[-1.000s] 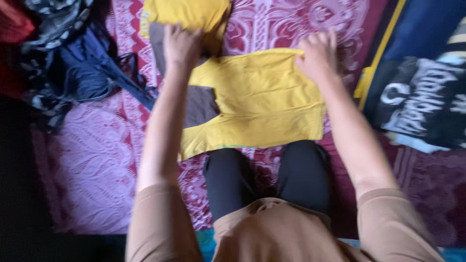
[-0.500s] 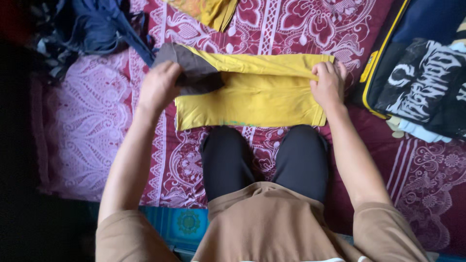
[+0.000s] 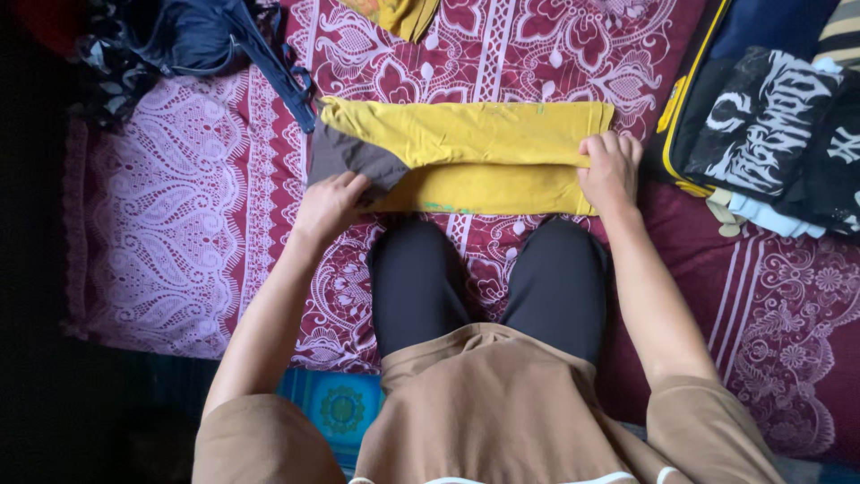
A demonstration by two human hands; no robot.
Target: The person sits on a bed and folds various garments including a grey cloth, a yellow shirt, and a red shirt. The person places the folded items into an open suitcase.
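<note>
A yellow garment with a grey patch [image 3: 466,152] lies folded into a long band on the red patterned bedspread [image 3: 537,45], just beyond my knees. My left hand [image 3: 330,202] rests on its left end, fingers on the grey part. My right hand [image 3: 611,170] grips the folded edge at the right end. Both hands press the cloth flat against the spread.
A dark blue garment and other clothes [image 3: 188,40] are heaped at the top left. Another yellow piece [image 3: 403,13] lies at the top edge. An open bag with a yellow zip [image 3: 685,108] holds folded black printed shirts [image 3: 770,125] at the right.
The garment has been folded over once more into a narrower band. Both hands have come closer to my knees with it, and the view has shifted downward.
</note>
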